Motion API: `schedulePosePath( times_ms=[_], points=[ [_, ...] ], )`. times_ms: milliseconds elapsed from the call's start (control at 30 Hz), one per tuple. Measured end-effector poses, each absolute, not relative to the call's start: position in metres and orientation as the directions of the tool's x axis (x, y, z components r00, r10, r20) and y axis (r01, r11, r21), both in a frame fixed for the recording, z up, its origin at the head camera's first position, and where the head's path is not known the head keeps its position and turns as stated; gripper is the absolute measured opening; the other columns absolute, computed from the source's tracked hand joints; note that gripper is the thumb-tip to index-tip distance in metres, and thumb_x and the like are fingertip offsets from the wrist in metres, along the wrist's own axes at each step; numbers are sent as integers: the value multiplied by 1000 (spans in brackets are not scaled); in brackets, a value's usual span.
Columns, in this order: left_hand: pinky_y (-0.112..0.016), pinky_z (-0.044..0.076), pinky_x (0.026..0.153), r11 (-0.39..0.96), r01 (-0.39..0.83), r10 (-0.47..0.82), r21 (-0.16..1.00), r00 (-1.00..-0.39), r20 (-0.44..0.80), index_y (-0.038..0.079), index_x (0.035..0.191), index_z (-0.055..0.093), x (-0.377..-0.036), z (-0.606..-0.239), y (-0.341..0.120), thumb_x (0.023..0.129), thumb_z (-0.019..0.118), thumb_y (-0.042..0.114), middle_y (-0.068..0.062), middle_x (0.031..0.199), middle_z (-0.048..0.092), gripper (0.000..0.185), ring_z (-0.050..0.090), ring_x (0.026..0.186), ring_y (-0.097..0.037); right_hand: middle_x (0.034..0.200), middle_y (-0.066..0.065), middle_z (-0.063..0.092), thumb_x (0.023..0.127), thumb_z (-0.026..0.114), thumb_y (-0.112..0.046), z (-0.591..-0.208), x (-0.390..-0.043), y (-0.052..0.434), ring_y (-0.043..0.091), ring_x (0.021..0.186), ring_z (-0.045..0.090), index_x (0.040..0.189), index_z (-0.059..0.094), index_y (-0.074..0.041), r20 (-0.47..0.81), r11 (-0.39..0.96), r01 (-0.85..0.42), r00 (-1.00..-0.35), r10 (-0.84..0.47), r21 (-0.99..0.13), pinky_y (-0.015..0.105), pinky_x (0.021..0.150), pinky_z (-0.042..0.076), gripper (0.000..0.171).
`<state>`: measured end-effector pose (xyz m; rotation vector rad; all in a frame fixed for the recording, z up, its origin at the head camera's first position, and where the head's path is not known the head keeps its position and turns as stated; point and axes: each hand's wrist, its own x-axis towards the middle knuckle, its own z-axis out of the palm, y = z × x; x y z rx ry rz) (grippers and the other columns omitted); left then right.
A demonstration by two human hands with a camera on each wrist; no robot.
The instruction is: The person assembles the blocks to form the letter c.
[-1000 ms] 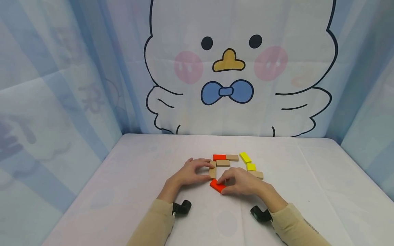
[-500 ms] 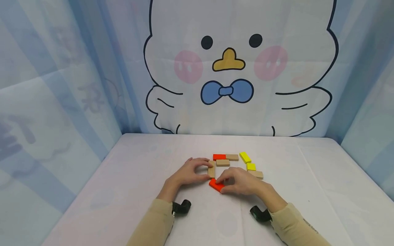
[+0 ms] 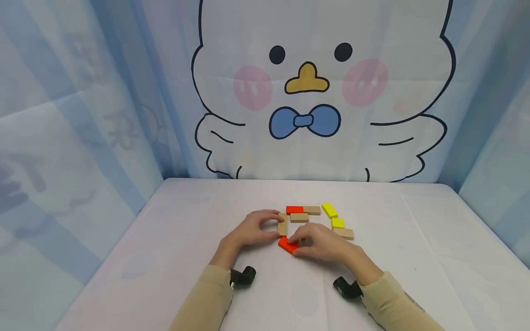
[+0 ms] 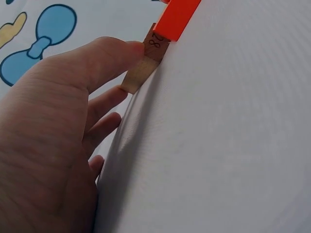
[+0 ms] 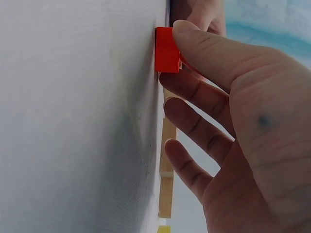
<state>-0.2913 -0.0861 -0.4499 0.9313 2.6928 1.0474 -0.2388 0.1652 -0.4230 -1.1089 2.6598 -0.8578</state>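
My left hand (image 3: pixel 254 228) holds a plain wooden block (image 3: pixel 282 225) end to end between thumb and fingers. In the left wrist view that wooden block (image 4: pixel 141 72) bears dark marks like "28" near the thumb. My right hand (image 3: pixel 323 241) pinches a red block (image 3: pixel 287 245), which lies slanted against the near end of the wooden block. The right wrist view shows the thumb on the red block (image 5: pixel 167 50), the other fingers spread below it. Just behind the hands lie another red block (image 3: pixel 294 209), a wooden block (image 3: pixel 312 210) touching its right end, and a wooden block (image 3: pixel 299 218) in front.
Two yellow blocks, one slanted (image 3: pixel 329 210) and one nearer (image 3: pixel 337 223), lie right of the group, with a wooden block (image 3: pixel 343 234) just before them. A pale cloth covers the table (image 3: pixel 393 257). A printed curtain (image 3: pixel 306 151) stands behind its far edge.
Both hands have slid slightly left, carrying the held wooden block and red block along. The gap between the held wooden block and the one behind it to the right has widened a little.
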Motion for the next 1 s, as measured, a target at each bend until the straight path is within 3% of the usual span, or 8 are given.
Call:
schedulePosePath(
  times_ms=[467, 700, 1000],
  points=[
    [-54, 28, 116, 590, 484, 560, 647, -822, 104, 22, 130, 68, -295, -453, -88, 91, 73, 34, 0, 147, 54, 42, 42, 140, -24, 107, -10, 71, 89, 80, -23, -424, -240, 161, 11, 95, 61, 115, 77, -15, 108, 565, -612, -726, -679, -554, 35, 89, 54, 28],
    [-54, 28, 116, 587, 488, 566, 646, -818, 104, 21, 130, 68, -294, -455, -88, 91, 72, 32, -1, 148, 53, 41, 42, 140, -25, 109, -9, 68, 92, 77, -26, -421, -241, 167, 12, 96, 60, 120, 73, -14, 105, 573, -552, -770, -630, -605, 32, 85, 54, 31],
    [-53, 27, 116, 586, 470, 561, 660, -823, 88, 21, 131, 68, -295, -452, -86, 91, 73, 32, 0, 148, 53, 41, 41, 140, -25, 120, 2, 68, 93, 74, -17, -416, -259, 181, 24, 105, 60, 126, 69, -8, 188, 584, -538, -813, -552, -608, 44, 91, 53, 34]
  ],
)
